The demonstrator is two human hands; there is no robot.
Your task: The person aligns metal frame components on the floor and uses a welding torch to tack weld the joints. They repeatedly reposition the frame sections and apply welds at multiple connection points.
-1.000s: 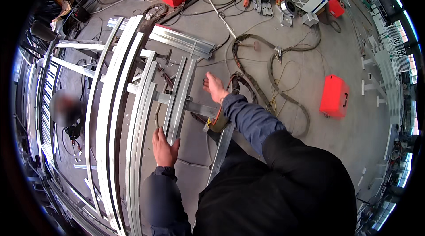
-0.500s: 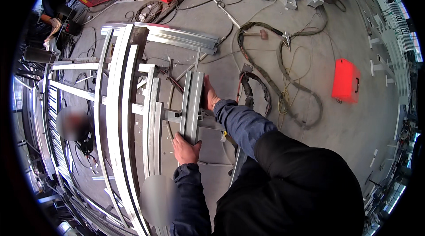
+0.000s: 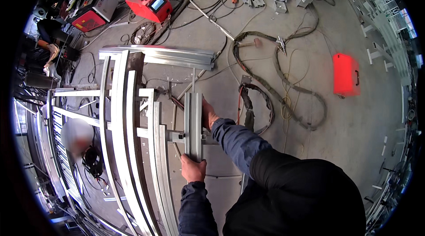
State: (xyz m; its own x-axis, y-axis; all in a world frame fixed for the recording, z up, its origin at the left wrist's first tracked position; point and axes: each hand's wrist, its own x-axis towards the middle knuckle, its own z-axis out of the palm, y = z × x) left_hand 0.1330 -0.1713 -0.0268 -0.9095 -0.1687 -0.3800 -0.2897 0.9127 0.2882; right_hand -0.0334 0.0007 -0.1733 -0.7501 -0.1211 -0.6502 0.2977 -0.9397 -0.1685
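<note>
A short silvery metal channel (image 3: 197, 123) with lengthwise ridges lies across a horizontal bar of the rack, pointing away from me. My left hand (image 3: 193, 169) grips its near end, thumb and fingers on either side. At the far right side of the piece, my right hand (image 3: 209, 115) is closed on its edge; some of those fingers are hidden behind the metal. A small square tube end (image 3: 180, 137) sits on the bar just left of the channel, and another square end (image 3: 203, 137) shows just right of it.
Long metal profiles (image 3: 119, 116) lie side by side on the rack to the left. More channels (image 3: 177, 57) lie crosswise beyond. Cables (image 3: 279, 90) and a mallet (image 3: 252, 43) lie on the floor; a red toolbox (image 3: 346, 74) stands right, a red machine (image 3: 148, 5) at the back.
The view has shifted, so the rack and channel appear lower in the picture. Both hands keep hold of the channel, which stays on the bar.
</note>
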